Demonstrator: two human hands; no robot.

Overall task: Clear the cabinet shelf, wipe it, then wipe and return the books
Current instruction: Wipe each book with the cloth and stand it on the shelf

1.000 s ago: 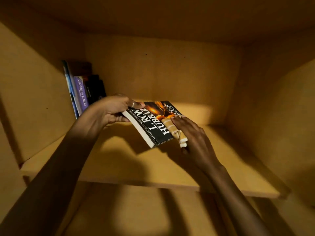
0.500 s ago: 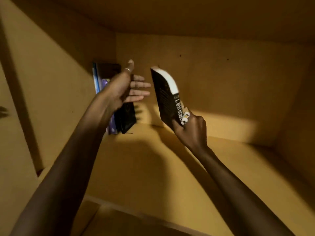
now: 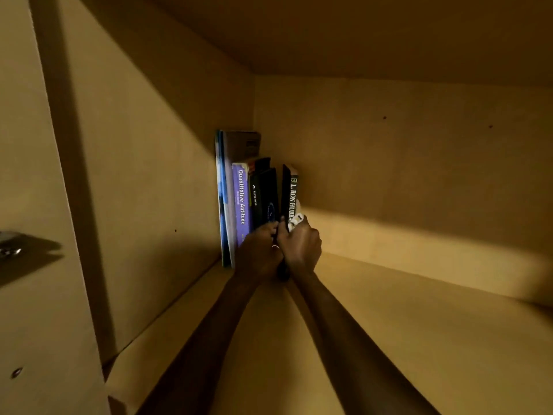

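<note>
Returning books to shelf [image 3: 389, 339], late stage by my judgement. Far left corner: row of standing books [image 3: 239, 202] against left wall, tall blue one, purple "Quantitative Aptitude", dark ones. Left hand [image 3: 258, 254] pressed on row's near edge; whether fingers clench anything, cannot tell. Black paperback [image 3: 291, 194] upright at right end of row. Right hand [image 3: 300, 245] grasping its lower part together with bunched cloth [image 3: 296, 220]. Rest of shelf bare; further books to return not visible.

metal hinge [image 3: 10, 248]: far left, on cabinet door edge | screw [image 3: 16, 372]: lower left, same panel
</note>
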